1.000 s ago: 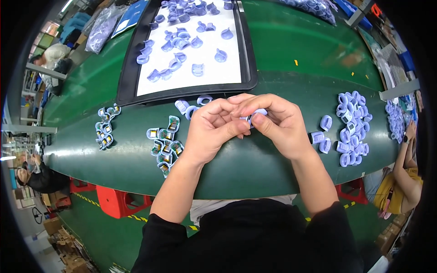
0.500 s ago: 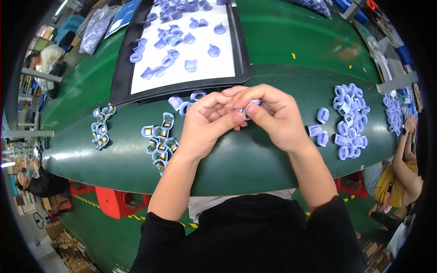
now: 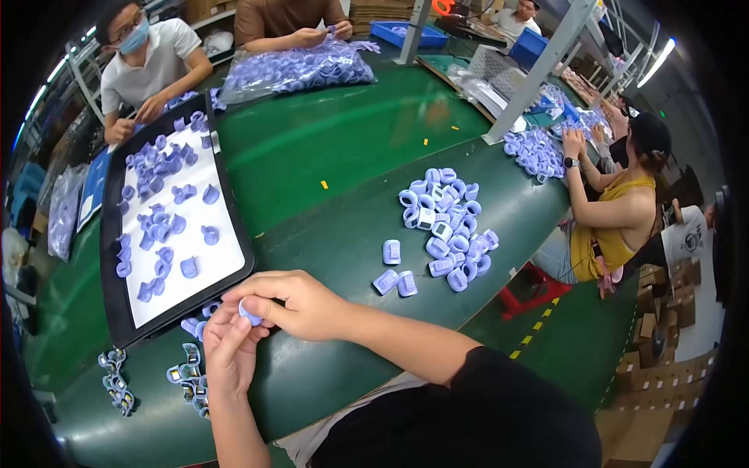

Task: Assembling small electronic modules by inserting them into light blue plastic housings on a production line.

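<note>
Both my hands meet above the table's near side, fingers closed around a small lavender plastic piece [image 3: 250, 313]. My left hand [image 3: 228, 351] grips it from below and the left. From the right, my right hand [image 3: 300, 306] presses it with thumb and fingers, which hide most of it. Just beside my left hand lie a few lavender rings [image 3: 191, 325]. Nearer the table's front edge is a cluster of curved parts with electronics inside [image 3: 187, 374], partly behind my left hand. A similar group of curved parts [image 3: 115, 382] sits farther left.
Beyond my hands, a black tray [image 3: 248, 253] with a white liner carries loose lavender pieces [image 3: 160, 226]. Right of it are a big pile of lavender rings [image 3: 445, 222] and three separate ones [image 3: 392, 252]. Co-workers sit across and at right. A clear bag [image 3: 296, 74] of lavender parts stands at the far side.
My view has swung to the right, so the tray and my hands appear farther left and the co-workers come into sight. Both hands still hold the lavender piece.
</note>
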`<state>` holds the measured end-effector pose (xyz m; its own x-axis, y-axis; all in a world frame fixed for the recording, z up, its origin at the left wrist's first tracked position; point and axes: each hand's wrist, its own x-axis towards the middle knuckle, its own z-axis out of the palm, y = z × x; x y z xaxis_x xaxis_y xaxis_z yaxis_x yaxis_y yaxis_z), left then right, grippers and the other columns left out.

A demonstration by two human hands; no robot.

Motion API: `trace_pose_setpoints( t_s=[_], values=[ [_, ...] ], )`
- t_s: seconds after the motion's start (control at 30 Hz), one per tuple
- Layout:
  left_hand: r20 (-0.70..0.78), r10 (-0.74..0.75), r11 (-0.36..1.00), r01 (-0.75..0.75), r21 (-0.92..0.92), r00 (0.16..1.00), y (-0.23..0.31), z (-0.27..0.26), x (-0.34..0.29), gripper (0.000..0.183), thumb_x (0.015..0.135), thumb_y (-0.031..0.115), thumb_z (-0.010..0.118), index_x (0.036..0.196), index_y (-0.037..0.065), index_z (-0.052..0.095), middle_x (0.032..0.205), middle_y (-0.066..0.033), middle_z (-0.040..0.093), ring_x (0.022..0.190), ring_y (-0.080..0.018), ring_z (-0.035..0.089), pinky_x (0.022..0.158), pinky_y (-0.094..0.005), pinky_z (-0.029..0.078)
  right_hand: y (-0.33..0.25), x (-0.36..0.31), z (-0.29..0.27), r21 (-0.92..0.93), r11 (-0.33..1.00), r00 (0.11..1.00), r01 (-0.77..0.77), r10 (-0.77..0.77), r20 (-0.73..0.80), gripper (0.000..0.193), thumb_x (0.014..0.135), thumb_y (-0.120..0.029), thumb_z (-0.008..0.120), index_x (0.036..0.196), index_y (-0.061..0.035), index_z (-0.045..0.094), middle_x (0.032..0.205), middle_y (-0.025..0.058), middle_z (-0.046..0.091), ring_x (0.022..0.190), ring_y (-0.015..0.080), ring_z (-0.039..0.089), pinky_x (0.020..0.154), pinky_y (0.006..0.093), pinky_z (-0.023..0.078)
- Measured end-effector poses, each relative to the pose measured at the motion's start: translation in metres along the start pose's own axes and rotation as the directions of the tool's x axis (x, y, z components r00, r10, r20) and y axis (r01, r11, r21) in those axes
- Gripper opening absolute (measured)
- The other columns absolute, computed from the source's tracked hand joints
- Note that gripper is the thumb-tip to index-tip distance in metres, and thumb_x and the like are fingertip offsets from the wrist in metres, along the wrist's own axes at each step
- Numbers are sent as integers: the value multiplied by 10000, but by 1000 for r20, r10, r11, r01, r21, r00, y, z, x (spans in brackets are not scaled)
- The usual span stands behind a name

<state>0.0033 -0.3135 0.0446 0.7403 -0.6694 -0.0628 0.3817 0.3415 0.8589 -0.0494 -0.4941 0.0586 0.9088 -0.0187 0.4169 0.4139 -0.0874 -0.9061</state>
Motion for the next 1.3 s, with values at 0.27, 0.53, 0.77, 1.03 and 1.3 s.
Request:
trace_pose_setpoints(
  t_s=[0.27, 0.53, 0.77, 1.03, 1.3],
  values=[
    [5, -36, 999, 37, -5, 999, -4, 3, 6, 301, 1017, 241, 630, 1148, -30, 622, 997, -102, 696, 866, -175, 699, 777, -276, 598, 0, -2, -4, -31, 997, 997, -64, 63, -36, 198, 985, -113, 636, 1124, -18, 740, 998, 149, 747, 770, 166, 719, 673, 302, 572],
    [34, -7, 999, 8, -32, 999, -6, -5, 1, 461, 976, 196, 679, 1345, -45, 545, 1264, -118, 628, 1138, -187, 624, 927, -332, 548, 0, 1, -3, 190, 950, 968, -249, 236, 91, 244, 1035, -90, 566, 1200, 33, 696, 1129, 125, 713, 872, 155, 708, 751, 276, 614],
    [164, 78, 976, -42, -212, 983, -3, -5, 3, 307, 1003, 121, 643, 1261, -43, 616, 1163, -187, 692, 952, -292, 734, 787, -312, 609, -8, 2, -13, 431, 867, 965, -252, 193, 178, 421, 1075, -252, 516, 1334, 75, 569, 1353, 229, 617, 1162, 249, 646, 981, 358, 524],
    [6, 20, 994, -21, 108, 1000, 4, -10, 0, 184, 1029, 131, 611, 1127, -22, 643, 942, -122, 726, 736, -186, 713, 636, -275, 574, -2, 3, -1, 327, 930, 986, -166, 168, 22, 294, 1011, -81, 601, 1264, 63, 554, 1231, 232, 682, 1114, 238, 676, 979, 371, 536],
    [17, -4, 994, 6, -106, 1000, 4, -2, 8, 245, 1032, 131, 599, 1207, -36, 629, 1071, -164, 714, 966, -241, 731, 850, -336, 610, 8, 5, -2, 242, 964, 993, -107, 117, -28, 234, 1040, -107, 560, 1220, 39, 592, 1241, 203, 676, 1165, 234, 649, 1018, 359, 504]
  ],
)
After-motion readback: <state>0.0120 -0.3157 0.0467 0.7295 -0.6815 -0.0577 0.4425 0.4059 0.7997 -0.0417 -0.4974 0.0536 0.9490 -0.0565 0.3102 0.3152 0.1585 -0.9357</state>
